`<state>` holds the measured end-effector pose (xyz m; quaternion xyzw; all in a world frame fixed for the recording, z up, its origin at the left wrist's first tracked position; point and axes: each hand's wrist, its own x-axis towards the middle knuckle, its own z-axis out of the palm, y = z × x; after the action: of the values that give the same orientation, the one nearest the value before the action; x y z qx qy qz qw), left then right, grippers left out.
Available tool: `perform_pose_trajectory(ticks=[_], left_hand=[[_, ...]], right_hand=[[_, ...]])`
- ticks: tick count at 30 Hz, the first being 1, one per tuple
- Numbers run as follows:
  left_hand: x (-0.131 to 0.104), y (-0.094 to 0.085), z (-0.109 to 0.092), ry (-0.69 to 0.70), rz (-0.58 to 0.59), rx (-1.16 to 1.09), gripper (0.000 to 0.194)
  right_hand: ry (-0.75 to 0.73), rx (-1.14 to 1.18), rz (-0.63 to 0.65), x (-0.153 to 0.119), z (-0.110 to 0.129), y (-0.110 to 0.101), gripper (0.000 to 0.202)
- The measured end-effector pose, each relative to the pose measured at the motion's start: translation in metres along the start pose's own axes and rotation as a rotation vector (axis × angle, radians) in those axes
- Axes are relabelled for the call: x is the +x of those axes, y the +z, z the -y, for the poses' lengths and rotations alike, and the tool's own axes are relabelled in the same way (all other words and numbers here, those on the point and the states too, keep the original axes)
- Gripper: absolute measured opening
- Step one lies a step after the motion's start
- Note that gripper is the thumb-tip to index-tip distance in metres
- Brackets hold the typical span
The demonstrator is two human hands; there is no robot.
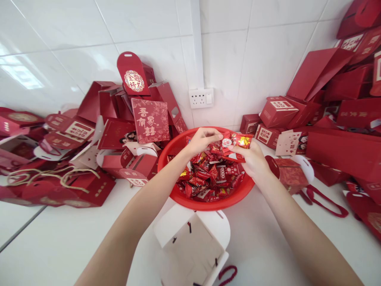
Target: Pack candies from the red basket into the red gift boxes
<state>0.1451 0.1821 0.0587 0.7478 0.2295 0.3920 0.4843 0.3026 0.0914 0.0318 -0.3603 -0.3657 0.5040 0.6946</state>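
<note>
A red round basket (184, 196) full of red-wrapped candies (212, 176) stands on the white table near the wall. Both of my hands are over it. My left hand (202, 140) pinches a red candy wrapper at its fingertips. My right hand (253, 159) holds a small bunch of candy packets (239, 142), touching the ones in the left hand. In front of the basket, close to me, an open box (190, 242) shows its white inside, flaps up.
Piles of red gift boxes and bags lie at the left (77, 159) and right (336, 119) along the white tiled wall. A wall socket (201, 97) sits behind the basket. A red box with a white flap (290, 172) stands beside my right wrist.
</note>
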Motion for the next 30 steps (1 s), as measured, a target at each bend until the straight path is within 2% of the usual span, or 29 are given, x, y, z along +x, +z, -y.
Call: perform_pose_trajectory(ticks=[7, 11, 16, 20, 23, 30], left_hand=[[0.0, -0.001, -0.002, 0.017, 0.006, -0.051, 0.034], [-0.001, 0.001, 0.002, -0.028, 0.03, -0.087, 0.029], [-0.003, 0.002, 0.006, -0.175, 0.32, -0.046, 0.02], [-0.005, 0.001, 0.008, -0.128, 0.518, 0.204, 0.016], [-0.007, 0.006, 0.006, -0.122, 0.652, 0.407, 0.025], [-0.02, 0.032, -0.006, -0.261, 0.941, 0.659, 0.032]], right_hand=[[-0.007, -0.007, 0.04, -0.002, 0.002, 0.003, 0.04], [-0.054, 0.043, -0.092, 0.0, 0.001, 0.003, 0.034], [-0.139, 0.074, -0.246, 0.004, -0.001, 0.0, 0.026], [-0.158, 0.075, -0.244, 0.004, 0.0, 0.002, 0.027], [-0.152, 0.072, -0.255, 0.003, 0.001, 0.003, 0.026], [-0.131, 0.094, -0.246, 0.003, 0.001, 0.004, 0.027]])
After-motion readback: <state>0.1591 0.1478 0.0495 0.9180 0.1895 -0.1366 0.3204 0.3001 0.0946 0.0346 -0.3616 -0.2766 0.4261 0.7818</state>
